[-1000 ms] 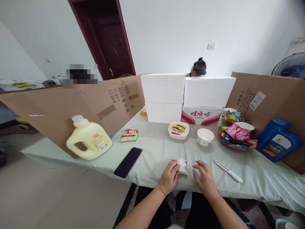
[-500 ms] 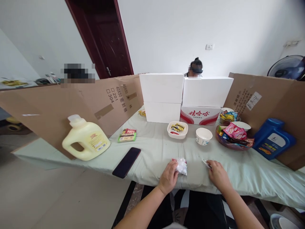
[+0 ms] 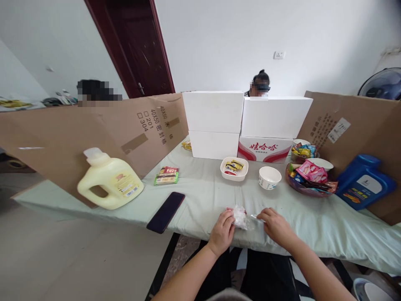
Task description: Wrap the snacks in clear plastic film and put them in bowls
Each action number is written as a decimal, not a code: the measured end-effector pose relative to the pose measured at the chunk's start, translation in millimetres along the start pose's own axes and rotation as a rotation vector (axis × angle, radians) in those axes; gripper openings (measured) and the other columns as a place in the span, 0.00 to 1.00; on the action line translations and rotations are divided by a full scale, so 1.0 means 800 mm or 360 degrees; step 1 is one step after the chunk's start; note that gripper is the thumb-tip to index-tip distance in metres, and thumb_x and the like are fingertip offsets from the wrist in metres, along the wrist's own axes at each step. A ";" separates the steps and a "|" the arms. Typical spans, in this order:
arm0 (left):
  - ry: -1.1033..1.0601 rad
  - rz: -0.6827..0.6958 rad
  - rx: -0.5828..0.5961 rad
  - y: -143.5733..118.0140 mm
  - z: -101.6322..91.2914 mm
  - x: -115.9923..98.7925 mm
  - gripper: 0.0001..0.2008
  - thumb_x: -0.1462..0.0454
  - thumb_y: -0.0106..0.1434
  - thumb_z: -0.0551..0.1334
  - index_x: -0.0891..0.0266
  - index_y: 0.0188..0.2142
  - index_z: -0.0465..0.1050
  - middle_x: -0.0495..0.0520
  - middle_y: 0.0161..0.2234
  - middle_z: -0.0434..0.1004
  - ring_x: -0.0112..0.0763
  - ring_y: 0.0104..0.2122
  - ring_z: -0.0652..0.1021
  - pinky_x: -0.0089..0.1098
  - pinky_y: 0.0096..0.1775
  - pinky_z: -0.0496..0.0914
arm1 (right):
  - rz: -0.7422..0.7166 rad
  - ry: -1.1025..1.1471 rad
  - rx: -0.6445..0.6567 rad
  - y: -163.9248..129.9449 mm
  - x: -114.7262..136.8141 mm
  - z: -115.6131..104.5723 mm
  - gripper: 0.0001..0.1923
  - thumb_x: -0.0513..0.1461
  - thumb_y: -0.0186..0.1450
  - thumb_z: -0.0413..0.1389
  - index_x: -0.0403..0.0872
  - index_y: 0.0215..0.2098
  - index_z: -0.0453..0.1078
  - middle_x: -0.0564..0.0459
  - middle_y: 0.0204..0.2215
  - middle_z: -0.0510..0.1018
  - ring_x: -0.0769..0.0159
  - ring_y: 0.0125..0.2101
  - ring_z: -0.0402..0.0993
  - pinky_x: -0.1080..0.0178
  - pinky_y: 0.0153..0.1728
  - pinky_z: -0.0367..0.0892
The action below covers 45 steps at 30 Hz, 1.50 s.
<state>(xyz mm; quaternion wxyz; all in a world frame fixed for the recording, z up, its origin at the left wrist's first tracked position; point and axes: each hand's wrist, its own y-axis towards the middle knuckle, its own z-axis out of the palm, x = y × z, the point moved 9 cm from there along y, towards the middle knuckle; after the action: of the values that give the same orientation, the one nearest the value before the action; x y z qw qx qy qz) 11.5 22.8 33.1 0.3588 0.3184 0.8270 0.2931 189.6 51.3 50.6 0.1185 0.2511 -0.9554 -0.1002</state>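
Note:
My left hand [image 3: 222, 235] is closed on the left side of a crumpled, clear plastic packet [image 3: 241, 219] with white and red on it, near the table's front edge. The packet's contents cannot be made out. To its right, my right hand [image 3: 277, 228] pinches a small, thin, clear-looking plastic piece [image 3: 255, 217] that points toward the packet. Beyond my hands stand a square white dish [image 3: 234, 177] with yellow and red wrapped snacks in it and a round white paper bowl [image 3: 270, 178].
A dark phone [image 3: 166, 212], green and red snack packs [image 3: 166, 178] and a pale yellow jug [image 3: 109, 182] lie or stand to the left. At right are a bowl of wrapped sweets [image 3: 308, 190] and a blue bottle [image 3: 365, 184]. White boxes [image 3: 214, 113] and cardboard walls [image 3: 156, 138] enclose the table.
My right hand has moved left, bringing the small plastic piece closer to the packet. My left hand keeps its hold, and the view has shifted slightly.

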 end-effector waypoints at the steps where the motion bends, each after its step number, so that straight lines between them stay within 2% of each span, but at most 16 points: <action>1: -0.0002 0.0007 -0.0007 0.001 -0.001 -0.001 0.12 0.73 0.64 0.54 0.61 0.46 0.68 0.61 0.48 0.71 0.42 0.55 0.71 0.47 0.55 0.70 | 0.0056 -0.0034 -0.0010 -0.004 -0.018 -0.003 0.22 0.26 0.56 0.47 0.46 0.42 0.75 0.49 0.38 0.76 0.62 0.41 0.70 0.62 0.44 0.66; 4: -0.0002 0.0021 -0.0030 0.003 -0.003 -0.003 0.12 0.72 0.64 0.54 0.61 0.46 0.67 0.61 0.47 0.71 0.43 0.54 0.71 0.48 0.55 0.70 | 0.0233 -0.0125 -0.0046 -0.015 -0.060 -0.002 0.20 0.27 0.59 0.47 0.44 0.43 0.74 0.46 0.39 0.76 0.60 0.41 0.69 0.60 0.45 0.64; 7: -0.0017 0.0043 -0.0030 0.004 -0.005 -0.005 0.11 0.71 0.65 0.54 0.62 0.46 0.67 0.61 0.47 0.70 0.43 0.54 0.71 0.49 0.55 0.70 | 0.0398 -0.0195 -0.0086 -0.022 -0.078 0.011 0.19 0.28 0.61 0.47 0.43 0.47 0.72 0.44 0.41 0.75 0.57 0.43 0.67 0.57 0.47 0.61; 10: -0.0054 0.0026 -0.0001 0.003 -0.001 -0.002 0.10 0.69 0.66 0.54 0.61 0.46 0.67 0.61 0.47 0.70 0.43 0.54 0.70 0.49 0.55 0.69 | 0.0497 -0.0237 -0.0112 -0.028 -0.082 0.023 0.19 0.30 0.63 0.47 0.44 0.50 0.70 0.43 0.45 0.74 0.56 0.46 0.65 0.57 0.48 0.59; 13: -0.0092 -0.0024 0.0010 0.001 0.002 0.003 0.10 0.69 0.67 0.53 0.61 0.46 0.67 0.60 0.48 0.70 0.42 0.55 0.70 0.50 0.56 0.68 | 0.0500 -0.0248 -0.0109 -0.032 -0.081 0.027 0.19 0.30 0.63 0.47 0.45 0.51 0.69 0.45 0.46 0.73 0.57 0.47 0.64 0.58 0.48 0.58; 18: -0.0118 -0.0065 -0.0028 -0.003 -0.001 0.008 0.15 0.66 0.68 0.54 0.62 0.54 0.63 0.62 0.51 0.69 0.43 0.55 0.69 0.51 0.55 0.68 | 0.0478 -0.0246 -0.0174 -0.035 -0.078 0.019 0.18 0.30 0.63 0.47 0.45 0.49 0.69 0.46 0.44 0.74 0.58 0.45 0.64 0.58 0.48 0.59; 21: -0.0112 -0.0121 -0.0042 -0.004 -0.003 0.013 0.20 0.65 0.67 0.56 0.62 0.58 0.60 0.62 0.49 0.70 0.43 0.52 0.71 0.49 0.52 0.69 | 0.0454 -0.0225 -0.0229 -0.035 -0.075 0.016 0.17 0.31 0.64 0.47 0.45 0.48 0.70 0.46 0.42 0.74 0.58 0.44 0.64 0.57 0.48 0.59; 24: -0.0140 -0.0268 -0.0028 -0.002 -0.001 0.024 0.19 0.65 0.66 0.57 0.61 0.57 0.64 0.60 0.43 0.72 0.41 0.46 0.72 0.47 0.48 0.71 | 0.0433 -0.0187 -0.0274 -0.035 -0.074 0.014 0.16 0.32 0.65 0.46 0.45 0.47 0.70 0.46 0.42 0.75 0.57 0.43 0.65 0.56 0.47 0.61; 28: -0.0215 -0.0464 0.0012 0.004 -0.001 0.037 0.08 0.67 0.62 0.60 0.59 0.41 0.73 0.54 0.36 0.72 0.38 0.40 0.74 0.40 0.43 0.72 | 0.0419 -0.0125 -0.0329 -0.035 -0.079 0.009 0.14 0.33 0.65 0.47 0.46 0.44 0.71 0.47 0.40 0.75 0.58 0.42 0.67 0.56 0.47 0.63; 31: -0.0250 -0.0576 -0.0010 0.011 -0.008 0.043 0.02 0.67 0.62 0.60 0.61 0.33 0.71 0.51 0.31 0.72 0.32 0.32 0.74 0.33 0.35 0.72 | 0.0448 -0.0110 -0.0440 -0.035 -0.073 -0.003 0.12 0.36 0.65 0.49 0.45 0.43 0.70 0.44 0.43 0.73 0.54 0.45 0.67 0.50 0.49 0.63; 34: -0.0336 -0.0740 -0.0035 0.016 -0.007 0.053 0.04 0.66 0.62 0.59 0.61 0.30 0.67 0.49 0.28 0.72 0.29 0.28 0.73 0.29 0.31 0.70 | 0.0421 0.0055 -0.0512 -0.024 -0.040 -0.009 0.13 0.41 0.66 0.50 0.47 0.47 0.68 0.43 0.47 0.71 0.55 0.47 0.68 0.52 0.48 0.66; 35: -0.0406 -0.0815 -0.0033 0.019 -0.003 0.057 0.04 0.66 0.62 0.59 0.61 0.30 0.67 0.48 0.27 0.71 0.29 0.28 0.73 0.29 0.31 0.69 | 0.0393 0.0247 -0.0475 -0.016 -0.025 -0.005 0.15 0.42 0.66 0.51 0.48 0.50 0.66 0.44 0.48 0.70 0.58 0.44 0.70 0.55 0.44 0.69; 37: -0.0616 -0.0968 -0.0035 0.024 0.009 0.066 0.06 0.63 0.62 0.60 0.60 0.29 0.65 0.48 0.27 0.70 0.29 0.28 0.73 0.29 0.32 0.69 | 0.0370 0.0620 -0.0274 0.004 0.006 0.013 0.25 0.42 0.63 0.55 0.51 0.58 0.59 0.45 0.53 0.67 0.64 0.36 0.73 0.60 0.36 0.71; 39: -0.0867 -0.1088 -0.0069 0.031 0.020 0.075 0.09 0.59 0.61 0.61 0.60 0.28 0.63 0.48 0.28 0.71 0.29 0.28 0.73 0.29 0.32 0.69 | 0.0376 0.0745 -0.0101 0.024 0.026 0.028 0.29 0.39 0.60 0.57 0.52 0.59 0.59 0.45 0.53 0.67 0.66 0.32 0.73 0.60 0.34 0.72; 42: -0.1168 -0.1278 -0.0139 0.032 0.023 0.096 0.15 0.55 0.58 0.64 0.60 0.27 0.61 0.51 0.33 0.74 0.30 0.31 0.75 0.30 0.34 0.71 | 0.0344 0.0731 -0.0002 0.043 0.026 0.036 0.15 0.37 0.63 0.53 0.51 0.49 0.67 0.49 0.42 0.73 0.63 0.35 0.74 0.60 0.37 0.71; 45: -0.1282 -0.1553 -0.0176 0.011 0.011 0.125 0.17 0.54 0.56 0.66 0.60 0.29 0.61 0.50 0.31 0.75 0.32 0.32 0.78 0.32 0.36 0.72 | 0.0325 0.0780 -0.0115 0.044 -0.003 0.027 0.10 0.37 0.66 0.49 0.51 0.44 0.69 0.49 0.39 0.73 0.62 0.38 0.74 0.60 0.39 0.70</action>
<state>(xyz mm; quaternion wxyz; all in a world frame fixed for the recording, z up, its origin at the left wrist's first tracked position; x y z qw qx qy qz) -32.9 104.6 -6.5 0.7500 -0.0288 0.6608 -0.0048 169.7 85.1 38.6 0.3647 0.1657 -0.9144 -0.0580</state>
